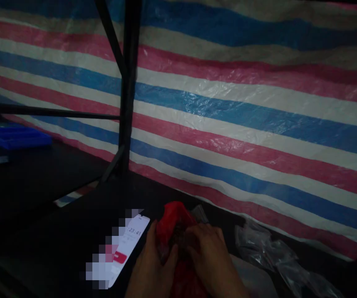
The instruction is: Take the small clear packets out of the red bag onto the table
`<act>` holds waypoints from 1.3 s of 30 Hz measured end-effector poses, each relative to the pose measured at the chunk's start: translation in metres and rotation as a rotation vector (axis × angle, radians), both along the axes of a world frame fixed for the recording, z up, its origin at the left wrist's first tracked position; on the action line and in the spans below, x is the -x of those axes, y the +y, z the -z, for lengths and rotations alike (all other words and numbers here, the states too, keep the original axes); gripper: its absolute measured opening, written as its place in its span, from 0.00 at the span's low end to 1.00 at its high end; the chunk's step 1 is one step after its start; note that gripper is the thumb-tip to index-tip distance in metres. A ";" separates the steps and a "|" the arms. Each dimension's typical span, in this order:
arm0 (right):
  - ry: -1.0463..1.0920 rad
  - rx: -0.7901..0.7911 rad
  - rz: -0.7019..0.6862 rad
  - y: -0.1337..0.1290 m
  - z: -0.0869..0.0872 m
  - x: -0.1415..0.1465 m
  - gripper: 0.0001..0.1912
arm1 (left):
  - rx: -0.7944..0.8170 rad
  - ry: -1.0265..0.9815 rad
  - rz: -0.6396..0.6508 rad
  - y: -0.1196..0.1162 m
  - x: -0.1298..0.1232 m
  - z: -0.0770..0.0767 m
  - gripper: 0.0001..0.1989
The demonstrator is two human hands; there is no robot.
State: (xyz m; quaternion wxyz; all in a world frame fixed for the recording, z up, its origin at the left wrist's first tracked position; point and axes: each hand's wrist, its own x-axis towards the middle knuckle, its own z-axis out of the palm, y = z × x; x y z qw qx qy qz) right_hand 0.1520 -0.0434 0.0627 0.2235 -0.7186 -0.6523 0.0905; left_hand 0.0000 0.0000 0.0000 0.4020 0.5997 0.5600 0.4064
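Observation:
A red bag [172, 210], which looks like thin plastic, sits at the lower middle of the head view between my two hands. My left hand [155, 265] grips its left side, with the thumb near the bag's mouth. On the other side, my right hand [211, 254] has its fingers bent down at the opening. Something dark lies inside the mouth between the fingers; the dim light hides what it is. Whether the right fingers pinch that dark stuff or only the bag's edge, I cannot tell.
A lit phone [131, 244] lies left of my hands. Crumpled clear plastic bags [255, 242] lie to the right. A blue divided tray [23, 137] rests on the dark shelf at far left. A dark metal post [128, 91] rises before a striped plastic sheet [243, 107].

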 end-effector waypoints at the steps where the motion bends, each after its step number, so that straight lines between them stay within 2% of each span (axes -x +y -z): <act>1: -0.041 0.002 0.002 0.003 -0.004 -0.001 0.20 | 0.004 0.060 0.044 0.007 -0.003 -0.006 0.39; 4: -0.153 0.041 0.032 0.011 -0.010 -0.002 0.22 | -0.019 0.127 0.162 0.024 -0.010 -0.022 0.34; 6: -0.183 0.069 0.056 0.015 -0.009 -0.002 0.24 | -0.029 0.104 0.180 0.032 -0.013 -0.025 0.30; 9: -0.159 0.067 0.105 0.016 -0.001 -0.002 0.28 | -0.020 -0.008 0.110 0.033 -0.012 -0.022 0.26; 12: -0.084 0.040 0.150 0.011 0.010 -0.003 0.27 | 0.004 -0.209 0.021 0.028 -0.009 -0.018 0.23; 17: 0.088 0.001 0.171 0.006 0.023 0.002 0.27 | 0.109 -0.399 -0.059 0.020 -0.006 -0.016 0.28; 19: 0.118 -0.008 0.155 0.006 0.025 0.006 0.27 | 0.096 -0.428 -0.065 0.018 -0.007 -0.014 0.28; 23: 0.191 0.015 0.181 0.008 0.028 0.008 0.26 | 0.072 -0.439 -0.026 0.017 -0.009 -0.005 0.29; 27: 0.298 0.035 0.181 0.007 0.035 -0.003 0.21 | 0.052 -0.326 -0.052 0.017 -0.009 0.005 0.37; 30: 0.404 -0.047 0.137 0.005 0.041 -0.015 0.20 | 0.026 -0.249 -0.066 0.016 -0.008 0.007 0.34; 33: 0.594 -0.151 0.017 0.002 0.039 -0.020 0.17 | -0.064 -0.199 -0.086 0.016 -0.007 0.005 0.26; 36: 0.748 -0.183 -0.084 -0.001 0.026 -0.017 0.14 | -0.325 -0.111 -0.191 0.016 -0.007 0.004 0.25; 39: 0.798 -0.206 -0.144 -0.005 0.011 -0.014 0.13 | -0.550 -0.060 -0.203 0.012 -0.013 0.005 0.23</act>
